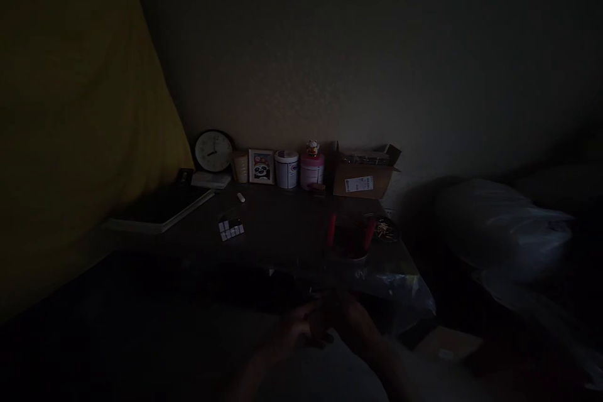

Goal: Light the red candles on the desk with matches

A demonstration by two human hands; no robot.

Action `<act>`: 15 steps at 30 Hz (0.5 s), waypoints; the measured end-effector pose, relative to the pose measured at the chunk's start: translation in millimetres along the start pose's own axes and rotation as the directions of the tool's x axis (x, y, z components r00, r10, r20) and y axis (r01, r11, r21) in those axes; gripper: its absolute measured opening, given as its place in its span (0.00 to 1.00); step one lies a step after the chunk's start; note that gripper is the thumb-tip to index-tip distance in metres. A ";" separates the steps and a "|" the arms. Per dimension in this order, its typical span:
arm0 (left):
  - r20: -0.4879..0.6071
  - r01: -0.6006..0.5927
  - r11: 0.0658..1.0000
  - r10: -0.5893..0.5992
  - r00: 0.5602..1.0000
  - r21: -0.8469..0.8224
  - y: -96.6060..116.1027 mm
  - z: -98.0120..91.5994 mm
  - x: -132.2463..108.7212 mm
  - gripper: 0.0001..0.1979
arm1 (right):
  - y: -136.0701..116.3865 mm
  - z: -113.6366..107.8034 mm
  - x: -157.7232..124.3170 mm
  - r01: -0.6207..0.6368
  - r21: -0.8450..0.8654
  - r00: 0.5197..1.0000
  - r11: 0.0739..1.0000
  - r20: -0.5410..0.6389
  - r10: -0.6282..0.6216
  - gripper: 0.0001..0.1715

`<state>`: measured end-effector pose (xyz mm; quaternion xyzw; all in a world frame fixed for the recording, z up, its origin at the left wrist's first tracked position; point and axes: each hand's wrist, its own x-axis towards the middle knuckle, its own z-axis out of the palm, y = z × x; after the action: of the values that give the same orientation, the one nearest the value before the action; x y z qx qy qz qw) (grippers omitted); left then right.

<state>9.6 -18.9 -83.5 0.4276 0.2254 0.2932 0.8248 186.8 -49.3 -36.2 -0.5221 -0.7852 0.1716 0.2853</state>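
The room is very dark. My left hand (294, 330) and my right hand (355, 323) meet low in the middle of the view, just in front of the dark desk (282, 226). Both are curled around a small dark object (321, 321) between them; what it is cannot be made out. A dark flat thing (264, 286) lies on the desk edge just beyond my hands, and a crinkled clear plastic sheet (400, 286) lies to the right of them.
At the wall stand a round clock (213, 151), a small framed picture (260, 166), a white tin (287, 169), a pink jar (311, 169) and an open cardboard box (363, 173). A red container (351, 235), a puzzle cube (230, 228), a notebook (162, 208) and a white bag (499, 226) are nearer.
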 end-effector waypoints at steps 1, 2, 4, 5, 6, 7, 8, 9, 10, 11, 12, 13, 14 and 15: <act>-0.003 -0.006 1.000 0.006 1.000 0.004 -1.1 -0.2 0.7 0.32 | 0.5 0.6 0.3 0.008 -0.012 1.000 1.000 0.010 -0.008 0.14; -0.013 -0.012 1.000 0.012 1.000 0.008 -2.3 -0.5 1.5 0.31 | 0.4 0.8 0.7 0.018 -0.025 1.000 1.000 0.018 -0.017 0.15; -0.045 -0.015 0.999 0.016 0.999 0.028 -4.5 -1.5 2.8 0.30 | -1.1 -0.2 1.0 0.047 -0.039 0.999 0.998 0.028 -0.046 0.16; -0.061 -0.015 0.999 0.018 0.998 0.044 -4.9 -1.8 3.0 0.29 | -2.5 -1.4 1.0 0.066 -0.039 0.997 0.997 0.032 -0.065 0.16; -0.073 -0.019 0.998 0.024 0.997 0.063 -4.6 -2.0 2.8 0.29 | -4.2 -2.9 1.0 0.079 -0.036 0.996 0.996 0.030 -0.078 0.16; -0.081 -0.026 0.996 0.033 0.996 0.087 -3.8 -1.8 2.3 0.29 | -6.0 -4.6 1.0 0.081 -0.031 0.997 0.996 0.023 -0.080 0.16; -0.085 -0.034 0.993 0.043 0.995 0.111 -2.5 -1.2 1.6 0.29 | -8.0 -6.4 0.9 0.069 -0.022 0.997 0.997 0.022 -0.068 0.17; -0.088 -0.044 0.990 0.056 0.995 0.131 -0.8 -0.1 0.7 0.28 | -10.0 -8.1 0.8 0.041 -0.006 0.999 0.999 0.027 -0.041 0.16; -0.087 -0.051 0.988 0.064 0.994 0.144 1.2 1.3 -0.3 0.28 | -11.9 -9.6 0.7 0.000 0.012 1.000 1.000 0.031 0.000 0.16; -0.086 -0.050 0.988 0.063 0.994 0.148 3.2 3.0 -1.4 0.28 | -13.7 -10.8 0.6 -0.043 0.032 0.998 0.999 0.036 0.041 0.15; -0.083 -0.042 0.988 0.054 0.995 0.148 5.0 4.9 -2.6 0.28 | -15.5 -11.6 0.3 -0.075 0.048 0.996 0.996 0.047 0.072 0.14; -0.076 -0.033 0.988 0.045 0.996 0.148 6.7 6.7 -3.7 0.28 | -17.1 -11.9 0.1 -0.097 0.065 0.994 0.993 0.056 0.093 0.14; -0.070 -0.029 0.988 0.040 0.997 0.151 8.1 8.4 -4.9 0.28 | -18.6 -11.9 -0.2 -0.114 0.087 0.992 0.990 0.057 0.109 0.15; -0.065 -0.027 0.986 0.038 0.997 0.163 9.1 9.7 -5.9 0.27 | -19.8 -11.7 -0.5 -0.128 0.118 0.991 0.985 0.051 0.123 0.15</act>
<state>8.7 -24.3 -70.1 0.4866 0.2694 0.3015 0.7745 179.9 -57.9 -16.0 -0.5485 -0.7449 0.2481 0.2877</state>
